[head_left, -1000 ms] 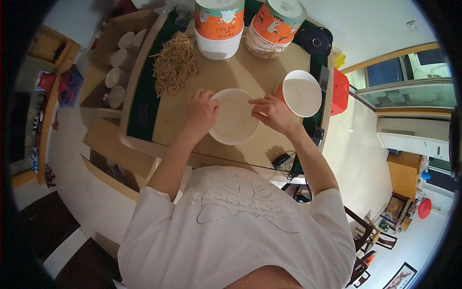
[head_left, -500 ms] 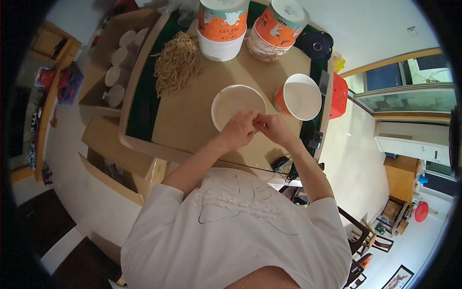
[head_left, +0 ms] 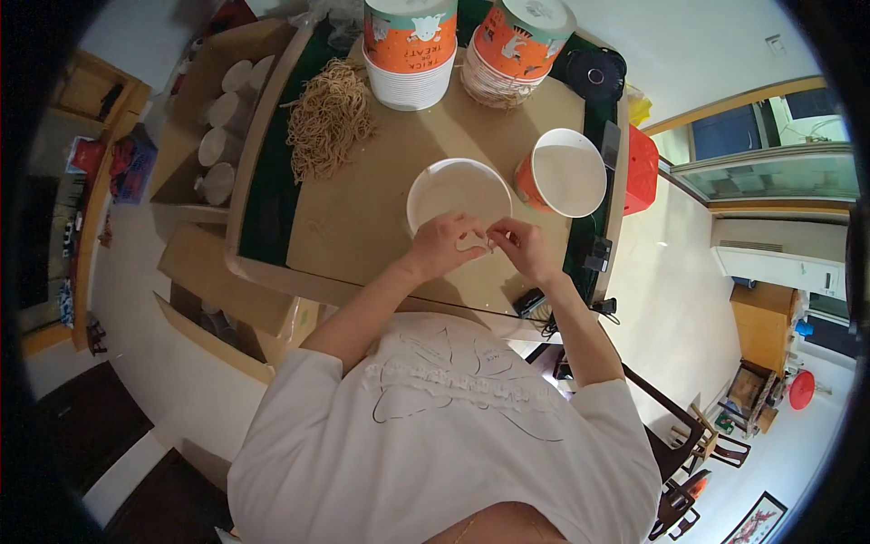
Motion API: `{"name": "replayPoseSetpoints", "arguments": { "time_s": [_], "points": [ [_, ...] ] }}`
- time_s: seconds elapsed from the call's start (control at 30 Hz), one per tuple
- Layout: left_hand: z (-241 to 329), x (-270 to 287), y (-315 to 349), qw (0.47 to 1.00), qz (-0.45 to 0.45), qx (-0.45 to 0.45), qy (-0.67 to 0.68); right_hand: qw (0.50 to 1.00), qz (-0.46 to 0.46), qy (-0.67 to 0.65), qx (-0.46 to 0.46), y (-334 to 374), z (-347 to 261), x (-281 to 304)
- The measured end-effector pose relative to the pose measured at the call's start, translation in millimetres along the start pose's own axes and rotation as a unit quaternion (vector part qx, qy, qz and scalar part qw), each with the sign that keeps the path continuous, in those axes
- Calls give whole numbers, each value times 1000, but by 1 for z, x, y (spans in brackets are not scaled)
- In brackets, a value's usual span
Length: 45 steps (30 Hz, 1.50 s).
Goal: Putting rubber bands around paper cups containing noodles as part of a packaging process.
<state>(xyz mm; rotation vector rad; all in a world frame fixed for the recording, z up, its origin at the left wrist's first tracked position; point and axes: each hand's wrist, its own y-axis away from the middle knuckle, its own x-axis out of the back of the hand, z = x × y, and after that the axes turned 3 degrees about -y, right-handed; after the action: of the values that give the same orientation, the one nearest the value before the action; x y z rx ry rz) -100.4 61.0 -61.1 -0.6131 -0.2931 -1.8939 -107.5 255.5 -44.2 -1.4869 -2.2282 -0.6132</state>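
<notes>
My left hand (head_left: 444,245) and my right hand (head_left: 526,248) meet over the near rim of a white paper bucket (head_left: 453,186), whose open mouth faces up. Thumb and fingers of each hand are pinched together close to one another. Something tiny and thin shows between the fingertips, too small to make out. To the right of that bucket, an orange and white paper bucket (head_left: 568,172) stands with its mouth up, tilted in my view. A tangled heap of tan cord (head_left: 331,122) lies at the far left of the board.
Two stacks of upside-down orange paper buckets, a left stack (head_left: 410,54) and a right stack (head_left: 512,50) wound with cord, stand at the back. A dark round item (head_left: 595,74) sits at the far right corner. Cartons (head_left: 195,163) hold more buckets at left. Black adapters (head_left: 598,254) line the right edge.
My two hands have drawn slightly apart, the right one shifting right and down. My view has shifted a little; the white bucket sits slightly farther right.
</notes>
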Motion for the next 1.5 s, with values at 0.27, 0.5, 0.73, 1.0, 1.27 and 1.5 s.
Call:
{"name": "replayPoseSetpoints", "arguments": {
  "time_s": [0.27, 0.5, 0.73, 1.0, 1.27, 1.5],
  "points": [
    [5, -12, -6, 997, 65, -34, -17, 999, 36, -31, -8, 6, 3, -3],
    [4, -24, -6, 981, 27, -157, -113, 997, 64, 29, 26, 9, 8, -1],
    [-6, -34, -13, 995, 36, -94, -14, 993, 91, 68, 9, 16, 10, 1],
    [3, -54, -18, 994, -26, 38, 100, 978, 150, 135, 55, 17, 9, 3],
    [3, -51, -16, 991, -55, 73, 95, 990, 108, 93, 15, 19, 15, 3],
    [1, -57, -14, 989, -13, 56, 137, 993, 112, 31, -10, 20, 24, -3]
  ]
}}
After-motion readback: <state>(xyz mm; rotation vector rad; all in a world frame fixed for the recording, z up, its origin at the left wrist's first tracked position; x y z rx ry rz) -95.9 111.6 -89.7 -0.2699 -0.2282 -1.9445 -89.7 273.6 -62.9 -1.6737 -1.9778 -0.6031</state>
